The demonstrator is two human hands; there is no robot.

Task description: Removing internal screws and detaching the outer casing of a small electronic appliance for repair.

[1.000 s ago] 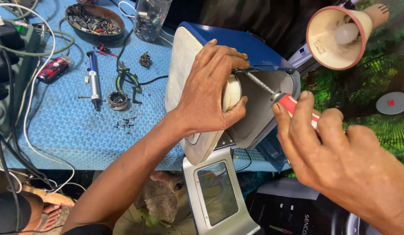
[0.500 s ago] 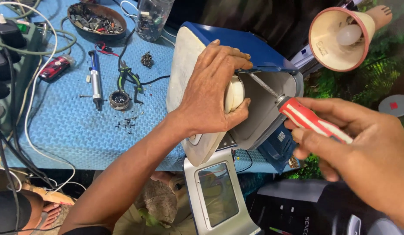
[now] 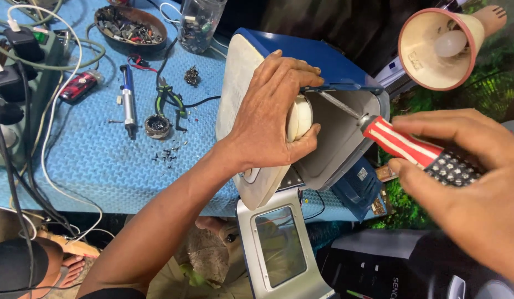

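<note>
My left hand (image 3: 271, 113) grips a cream and blue appliance housing (image 3: 334, 138) that stands tilted on the edge of a blue mat, fingers wrapped over a round cream part (image 3: 301, 116) on its side. My right hand (image 3: 467, 188) holds a screwdriver with a red and white striped handle (image 3: 398, 142). Its metal shaft (image 3: 340, 106) reaches up and left into the housing's opening, close to my left fingertips.
The blue textured mat (image 3: 102, 160) carries a desoldering pump (image 3: 127, 99), a small round tin (image 3: 156, 125), loose screws, cables, a power strip (image 3: 19, 61) and a bowl of parts (image 3: 129, 25). A lamp with a bulb (image 3: 440, 47) hangs at upper right. A silver framed panel (image 3: 282, 249) leans below.
My right hand has pulled back toward the right and closer to the camera, sliding down the screwdriver handle. The left hand keeps its grip on the housing.
</note>
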